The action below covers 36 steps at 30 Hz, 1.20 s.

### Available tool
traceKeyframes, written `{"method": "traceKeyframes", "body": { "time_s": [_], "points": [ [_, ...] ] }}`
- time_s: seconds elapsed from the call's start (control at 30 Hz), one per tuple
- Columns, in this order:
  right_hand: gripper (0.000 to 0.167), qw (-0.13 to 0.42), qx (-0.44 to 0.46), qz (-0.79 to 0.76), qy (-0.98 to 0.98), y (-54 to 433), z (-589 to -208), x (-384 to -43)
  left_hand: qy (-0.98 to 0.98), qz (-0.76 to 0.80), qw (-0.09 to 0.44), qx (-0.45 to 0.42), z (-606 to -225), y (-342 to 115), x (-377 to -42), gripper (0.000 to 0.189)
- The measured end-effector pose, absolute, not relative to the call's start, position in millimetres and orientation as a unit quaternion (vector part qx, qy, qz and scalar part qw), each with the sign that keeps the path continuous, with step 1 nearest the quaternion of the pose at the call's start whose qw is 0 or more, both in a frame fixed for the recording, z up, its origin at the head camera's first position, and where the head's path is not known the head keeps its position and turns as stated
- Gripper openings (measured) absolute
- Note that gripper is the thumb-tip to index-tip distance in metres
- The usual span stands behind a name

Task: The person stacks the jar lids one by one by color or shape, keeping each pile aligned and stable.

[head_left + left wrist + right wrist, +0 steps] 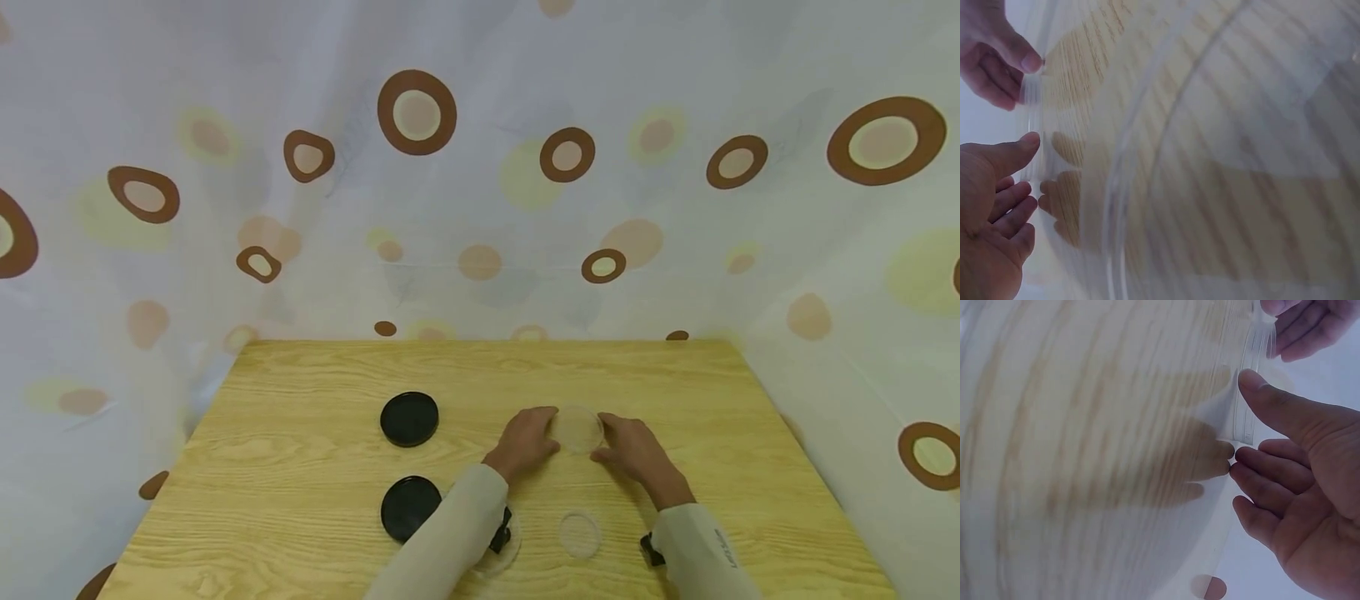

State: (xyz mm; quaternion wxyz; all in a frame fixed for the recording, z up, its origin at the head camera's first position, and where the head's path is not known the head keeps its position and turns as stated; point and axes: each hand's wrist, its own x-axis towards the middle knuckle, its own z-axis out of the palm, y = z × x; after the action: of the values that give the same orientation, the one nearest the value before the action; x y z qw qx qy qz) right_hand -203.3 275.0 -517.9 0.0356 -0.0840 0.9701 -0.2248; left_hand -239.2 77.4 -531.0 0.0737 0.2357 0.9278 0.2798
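A clear, shallow round dish (577,430) sits on the wooden table between the two hands. My left hand (527,439) holds its left side, with the thumb at the near edge and the fingers toward the far edge. On the opposite side my right hand (636,452) holds it in the same way. Both thumbs reach the ridged clear rim (1032,119) in the left wrist view. In the right wrist view, fingertips (1238,453) are low by the tabletop. Whether the dish is a single piece or a stack I cannot tell.
Left of the hands are two black round dishes, one farther back (409,418) and one nearer (409,508). A larger clear round piece (510,560) lies partly under the left forearm. A small clear round piece (580,534) lies between the forearms. Patterned cloth (480,208) surrounds the table (300,450).
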Motion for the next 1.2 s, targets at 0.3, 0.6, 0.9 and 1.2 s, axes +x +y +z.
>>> {"method": "traceKeyframes", "body": {
  "time_s": [0.3, 0.6, 0.9, 1.2],
  "points": [
    [0.056, 0.029, -0.079, -0.206, 0.975, 268.1, -516.0, -206.3, 0.931, 0.282, 0.071, 0.222, -530.5, 78.0, -238.1, 0.054],
    [0.059, 0.033, -0.073, -0.195, 0.977, 262.6, -514.3, -206.3, 0.934, 0.28, 0.047, 0.216, -532.4, 78.2, -236.8, 0.054],
    [0.059, 0.027, -0.077, -0.189, 0.979, 262.2, -515.6, -203.5, 0.933, 0.284, 0.058, 0.212, -532.5, 76.7, -235.0, 0.055],
    [0.062, -0.001, -0.085, -0.181, 0.98, 262.2, -507.4, -199.5, 0.932, 0.28, 0.027, 0.231, -520.0, 75.8, -233.1, 0.049]
  ]
}}
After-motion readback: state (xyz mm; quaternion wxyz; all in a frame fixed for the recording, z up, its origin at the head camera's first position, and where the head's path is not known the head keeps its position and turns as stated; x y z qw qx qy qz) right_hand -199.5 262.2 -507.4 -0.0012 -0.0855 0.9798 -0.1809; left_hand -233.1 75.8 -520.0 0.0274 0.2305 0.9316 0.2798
